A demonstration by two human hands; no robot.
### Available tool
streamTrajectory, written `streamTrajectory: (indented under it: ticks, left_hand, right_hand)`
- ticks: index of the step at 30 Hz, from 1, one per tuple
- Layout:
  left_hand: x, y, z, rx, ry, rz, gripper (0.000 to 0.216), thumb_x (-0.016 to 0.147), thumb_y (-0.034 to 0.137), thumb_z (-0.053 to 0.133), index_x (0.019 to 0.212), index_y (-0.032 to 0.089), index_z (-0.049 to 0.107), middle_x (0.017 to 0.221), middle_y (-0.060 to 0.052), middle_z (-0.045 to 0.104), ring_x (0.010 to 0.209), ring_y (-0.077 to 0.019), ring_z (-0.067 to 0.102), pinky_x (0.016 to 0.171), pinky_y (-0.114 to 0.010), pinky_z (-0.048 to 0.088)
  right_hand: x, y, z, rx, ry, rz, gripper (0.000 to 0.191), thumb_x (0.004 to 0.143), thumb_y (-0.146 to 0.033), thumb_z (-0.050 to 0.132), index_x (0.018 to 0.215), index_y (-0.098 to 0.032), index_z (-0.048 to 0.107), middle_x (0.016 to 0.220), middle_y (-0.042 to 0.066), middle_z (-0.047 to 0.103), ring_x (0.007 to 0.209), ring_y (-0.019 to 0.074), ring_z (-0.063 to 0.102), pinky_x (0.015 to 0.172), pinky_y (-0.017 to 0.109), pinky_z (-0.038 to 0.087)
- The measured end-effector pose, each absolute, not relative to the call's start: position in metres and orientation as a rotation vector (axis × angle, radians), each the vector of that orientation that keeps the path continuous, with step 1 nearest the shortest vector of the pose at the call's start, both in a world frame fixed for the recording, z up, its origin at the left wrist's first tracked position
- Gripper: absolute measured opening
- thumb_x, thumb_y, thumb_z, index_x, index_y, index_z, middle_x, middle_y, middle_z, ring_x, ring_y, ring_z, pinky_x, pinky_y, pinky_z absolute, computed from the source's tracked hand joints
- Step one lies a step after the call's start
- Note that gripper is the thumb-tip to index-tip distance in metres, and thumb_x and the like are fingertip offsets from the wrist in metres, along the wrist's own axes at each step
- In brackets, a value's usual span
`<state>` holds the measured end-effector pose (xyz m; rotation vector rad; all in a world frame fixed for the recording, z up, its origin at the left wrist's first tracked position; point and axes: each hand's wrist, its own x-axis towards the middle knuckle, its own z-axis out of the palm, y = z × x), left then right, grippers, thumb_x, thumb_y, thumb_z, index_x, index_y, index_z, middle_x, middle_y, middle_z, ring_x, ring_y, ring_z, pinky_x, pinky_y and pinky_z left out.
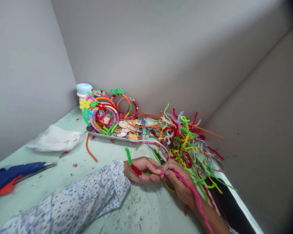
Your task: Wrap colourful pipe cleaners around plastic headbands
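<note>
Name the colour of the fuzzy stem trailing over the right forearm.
The fuzzy stem is bright pink, seen in the head view.

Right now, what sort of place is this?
Probably a craft workspace: the table holds a heap of pipe cleaners, a tray with shells, and what looks like a glue gun.

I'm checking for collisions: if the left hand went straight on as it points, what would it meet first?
Probably the right hand, just ahead of the left hand at the grey band; whether they already touch is hard to tell.
</note>
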<state>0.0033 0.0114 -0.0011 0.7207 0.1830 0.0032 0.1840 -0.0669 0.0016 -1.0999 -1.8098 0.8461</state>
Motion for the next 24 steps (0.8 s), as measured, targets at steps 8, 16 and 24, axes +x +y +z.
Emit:
streamTrajectory:
  ticks: [8, 16, 24]
  left_hand:
    - [0.0028, 0.0107, 0.0024, 0.726, 0.198, 0.027, 0.011, 0.076, 0.013, 0.052, 0.084, 0.009, 0.059, 0.052, 0.001, 0.047, 0.028, -0.0037, 0.031, 0.027, -0.016, 0.015]
    - [0.0036, 0.0100, 0.0012, 0.732, 0.221, 0.021, 0.011, 0.075, 0.015, 0.055, 0.084, 0.010, 0.059, 0.051, 0.001, 0.047, 0.027, -0.0042, 0.031, 0.027, -0.016, 0.013]
    - [0.0060, 0.0073, 0.0031, 0.721, 0.187, 0.203, 0.008, 0.078, 0.014, 0.052, 0.085, 0.011, 0.056, 0.056, 0.002, 0.049, 0.030, -0.0028, 0.034, 0.029, -0.017, 0.015]
  right_hand:
    - [0.1832, -0.0663, -0.0033, -1.086, -1.754, 0.823, 0.017, 0.090, -0.024, 0.048, 0.082, -0.022, 0.062, 0.079, 0.000, 0.056, 0.074, 0.0128, 0.054, 0.070, 0.023, 0.041]
    - [0.1812, -0.0668, 0.0035, -1.075, -1.780, 0.840, 0.020, 0.090, -0.023, 0.046, 0.078, -0.021, 0.062, 0.078, 0.000, 0.056, 0.073, 0.0126, 0.054, 0.069, 0.023, 0.040]
    - [0.1785, -0.0610, -0.0042, -1.184, -1.447, 0.905, 0.015, 0.080, -0.032, 0.059, 0.091, -0.021, 0.062, 0.074, 0.000, 0.059, 0.065, 0.0132, 0.057, 0.061, 0.024, 0.045]
